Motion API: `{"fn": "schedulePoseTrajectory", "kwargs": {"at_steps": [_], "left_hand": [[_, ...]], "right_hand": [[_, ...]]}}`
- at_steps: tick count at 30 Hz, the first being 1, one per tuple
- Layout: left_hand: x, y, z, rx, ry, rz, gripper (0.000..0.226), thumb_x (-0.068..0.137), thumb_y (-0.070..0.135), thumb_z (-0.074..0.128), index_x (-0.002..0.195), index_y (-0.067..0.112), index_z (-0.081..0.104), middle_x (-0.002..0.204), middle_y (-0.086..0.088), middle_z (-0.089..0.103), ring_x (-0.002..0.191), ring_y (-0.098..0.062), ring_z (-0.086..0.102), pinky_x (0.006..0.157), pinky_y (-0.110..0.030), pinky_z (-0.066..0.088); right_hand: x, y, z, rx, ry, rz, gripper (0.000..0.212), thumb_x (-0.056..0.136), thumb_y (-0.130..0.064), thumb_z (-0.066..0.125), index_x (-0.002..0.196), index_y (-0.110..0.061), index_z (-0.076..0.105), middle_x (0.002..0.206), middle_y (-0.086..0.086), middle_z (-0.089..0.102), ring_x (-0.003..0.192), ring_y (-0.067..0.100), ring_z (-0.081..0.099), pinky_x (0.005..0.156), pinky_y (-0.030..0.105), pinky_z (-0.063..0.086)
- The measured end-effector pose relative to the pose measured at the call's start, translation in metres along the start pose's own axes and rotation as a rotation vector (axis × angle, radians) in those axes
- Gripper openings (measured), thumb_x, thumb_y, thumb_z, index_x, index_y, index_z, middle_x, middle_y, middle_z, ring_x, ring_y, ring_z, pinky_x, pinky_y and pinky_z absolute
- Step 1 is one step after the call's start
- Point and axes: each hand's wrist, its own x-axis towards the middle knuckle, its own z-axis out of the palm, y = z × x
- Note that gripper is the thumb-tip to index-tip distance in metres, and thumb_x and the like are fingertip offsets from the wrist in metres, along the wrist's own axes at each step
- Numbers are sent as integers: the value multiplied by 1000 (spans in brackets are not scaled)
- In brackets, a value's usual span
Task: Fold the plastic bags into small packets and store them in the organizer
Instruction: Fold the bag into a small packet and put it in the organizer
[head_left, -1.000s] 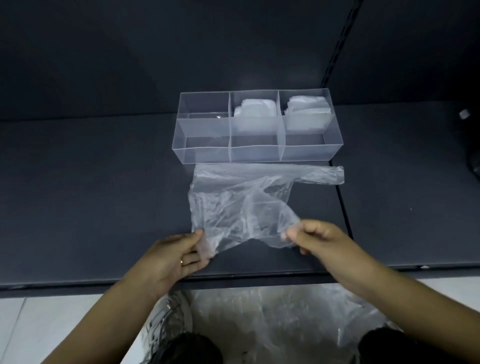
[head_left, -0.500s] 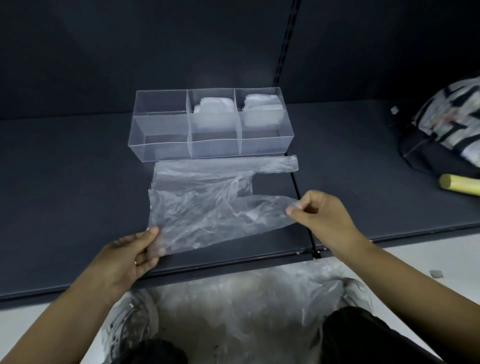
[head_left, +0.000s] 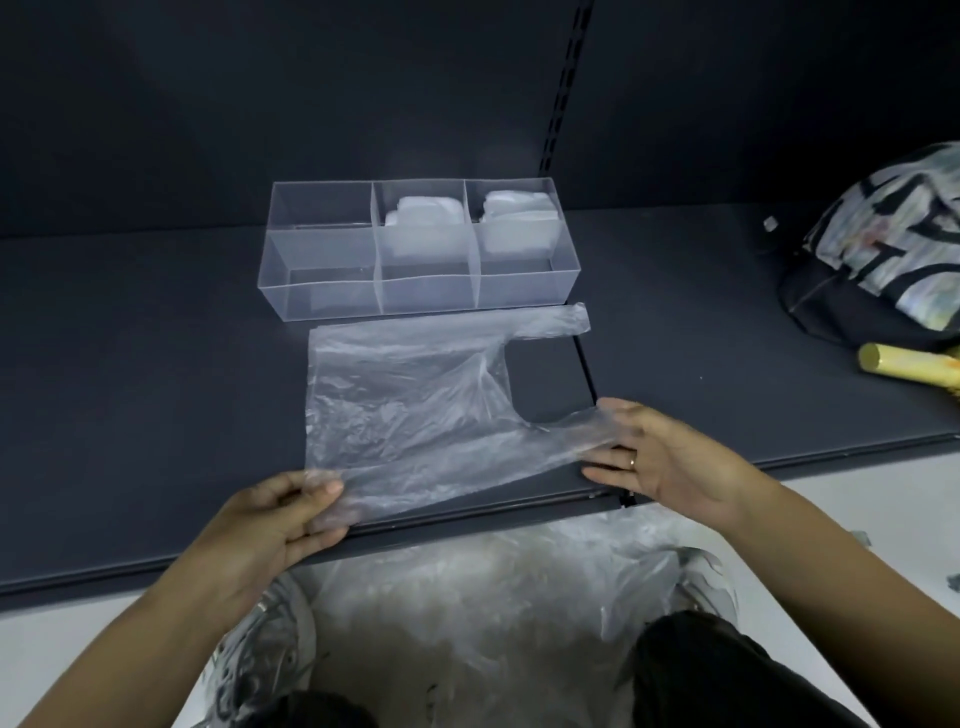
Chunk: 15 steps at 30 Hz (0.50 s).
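The bag (head_left: 415, 395) lies spread on the shelf (head_left: 130, 415), between the hands and just beyond them, its far edge close beside the organizer (head_left: 322, 280). The left hand (head_left: 280, 519) pinches the bag's near corner between thumb and fingers, raised a little off the shelf. The right hand (head_left: 670, 457) lies spread, fingers straight, pressing the near handle (head_left: 561, 434) flat. This looks like smoothing before the first fold. It should go best if the left hand holds the film taut while the right strokes outward along the handle (trapped air and creases make a fat packet), with both handles lined up before anything is doubled over. The bag's near edge sits right at the shelf lip (head_left: 467, 522) by the left hand, so the film could slip off toward the pile (head_left: 467, 597) of bags below the hands. Beyond the fingertips, the organizer holds packets (head_left: 423, 213) in its middle and right cells. Left of the left hand the shelf offers open room. Right of the right hand, a patterned sack (head_left: 883, 249) and a yellow roll (head_left: 909, 361) lie well apart.
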Motion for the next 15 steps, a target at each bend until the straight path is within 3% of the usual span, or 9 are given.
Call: {"fn": "schedulePoseTrajectory", "kwargs": {"at_steps": [2, 5, 9, 11, 12, 13, 15], "left_hand": [[-1, 1, 0, 11, 2, -21, 41, 67, 24, 73, 103, 5, 67, 96, -10, 75, 87, -26, 72, 59, -24, 57], [-1, 0, -1, 41, 75, -57, 16, 84, 13, 67, 97, 5, 68, 86, -13, 75, 74, -23, 73, 51, -21, 54], [-5, -1, 0, 227, 114, -30, 8, 88, 8, 66, 94, 3, 67, 71, -13, 73, 61, -20, 71, 47, -20, 53], [-4, 0, 3, 403, 209, 182, 6, 88, 6, 66, 93, 3, 66, 63, -7, 70, 55, -17, 68, 48, -22, 52], [-3, 2, 7, 594, 290, 388, 4, 89, 7, 64, 92, 5, 66, 64, -1, 69, 57, -15, 66, 53, -22, 51], [-3, 7, 13, 799, 353, 617, 6, 89, 6, 62, 92, 8, 66, 73, 5, 69, 64, -13, 64, 62, -21, 49], [2, 14, 31, 1050, 369, 955, 20, 88, -3, 58, 103, 5, 68, 98, -4, 68, 86, -20, 63, 83, -22, 46]], "right_hand": [[6, 3, 5, -236, 216, -101, 30, 87, -12, 67, 116, -5, 60, 95, 11, 70, 78, 17, 72, 61, 26, 57], [11, 6, 2, -707, 521, -300, 7, 88, -5, 62, 91, -6, 68, 58, 1, 64, 45, 7, 57, 44, 15, 45], [3, 10, -21, -1170, 701, -405, 11, 92, -10, 55, 92, -9, 66, 81, 9, 68, 67, 22, 55, 62, 25, 40], [0, 13, -23, -1208, 727, -377, 14, 92, -13, 55, 103, -7, 61, 91, 14, 67, 72, 26, 52, 66, 30, 39], [0, 15, -20, -1205, 734, -341, 20, 92, -16, 56, 109, -7, 58, 95, 15, 67, 75, 29, 53, 66, 32, 39], [-1, 15, -16, -1204, 750, -303, 27, 91, -17, 57, 116, -8, 54, 99, 16, 67, 79, 33, 55, 67, 34, 40], [-3, 11, -5, -1290, 847, -349, 40, 86, -13, 62, 123, -7, 50, 109, 19, 62, 94, 41, 57, 73, 41, 44]]}}
